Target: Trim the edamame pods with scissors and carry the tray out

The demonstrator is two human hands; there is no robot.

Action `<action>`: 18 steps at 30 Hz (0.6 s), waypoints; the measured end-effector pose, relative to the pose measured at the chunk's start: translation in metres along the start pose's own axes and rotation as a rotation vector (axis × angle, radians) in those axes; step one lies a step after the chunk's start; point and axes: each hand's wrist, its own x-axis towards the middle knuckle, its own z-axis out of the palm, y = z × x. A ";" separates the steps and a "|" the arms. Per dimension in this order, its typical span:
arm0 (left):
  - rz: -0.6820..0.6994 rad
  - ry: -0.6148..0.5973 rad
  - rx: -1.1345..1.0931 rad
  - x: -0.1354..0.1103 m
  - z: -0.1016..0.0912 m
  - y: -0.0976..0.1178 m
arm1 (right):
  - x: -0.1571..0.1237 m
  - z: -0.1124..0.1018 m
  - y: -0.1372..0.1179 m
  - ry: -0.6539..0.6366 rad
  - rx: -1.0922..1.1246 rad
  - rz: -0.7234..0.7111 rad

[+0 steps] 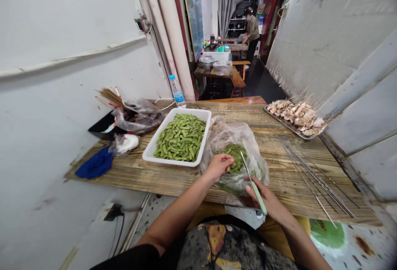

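My right hand (263, 197) holds scissors (254, 191) with pale green handles, seen nearly edge-on, their blades pointing up and away over a clear plastic bag (245, 131). Loose edamame pods and green trimmings (235, 154) lie in the bag's mouth. Just left of the blades, my left hand (219, 166) is closed in a pinch over the bag; what sits between its fingertips is too small to make out. A white tray (145, 154) heaped with edamame pods (181, 137) stands to the left of the bag.
Metal skewers (316, 175) lie at the right, below a tray of skewered meat (297, 117). On the left are a black box (102, 125), a blue cloth (96, 162) and a water bottle (178, 92). Another person (252, 28) stands far back.
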 end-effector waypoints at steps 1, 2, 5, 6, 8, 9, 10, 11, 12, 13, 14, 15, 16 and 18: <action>0.001 0.007 0.002 0.000 0.000 0.000 | -0.001 -0.001 -0.001 -0.004 -0.023 -0.012; 0.003 0.009 0.010 -0.001 0.001 0.001 | -0.001 -0.002 -0.003 -0.011 -0.041 -0.025; 0.025 -0.015 0.065 -0.004 0.002 0.004 | 0.000 -0.002 -0.005 -0.015 -0.076 -0.072; 0.035 -0.029 0.084 -0.005 0.002 0.005 | 0.001 -0.001 -0.005 -0.009 -0.081 -0.091; 0.038 -0.069 0.110 -0.007 0.001 0.007 | 0.004 0.000 -0.002 -0.004 -0.088 -0.117; 0.026 -0.090 0.116 -0.007 -0.001 0.008 | 0.005 0.000 0.001 -0.006 -0.094 -0.118; 0.006 -0.105 0.116 -0.007 -0.003 0.008 | 0.006 0.000 0.003 -0.008 -0.100 -0.107; -0.014 -0.102 0.107 -0.006 -0.007 0.009 | 0.006 -0.001 0.006 -0.008 -0.101 -0.086; -0.033 -0.078 0.083 -0.005 -0.010 0.009 | 0.006 -0.001 0.008 -0.005 -0.094 -0.058; -0.044 -0.042 0.043 -0.003 -0.013 0.010 | 0.006 -0.002 0.011 -0.003 -0.078 -0.029; -0.046 -0.003 -0.014 0.000 -0.017 0.012 | 0.006 -0.002 0.012 -0.004 -0.054 -0.003; -0.040 0.032 -0.082 0.002 -0.020 0.013 | 0.006 -0.003 0.014 -0.010 -0.025 0.015; -0.030 0.059 -0.156 0.005 -0.022 0.015 | 0.005 -0.003 0.014 -0.019 0.001 0.024; -0.022 0.093 -0.290 0.011 -0.025 0.019 | 0.002 -0.005 0.013 -0.044 0.025 0.027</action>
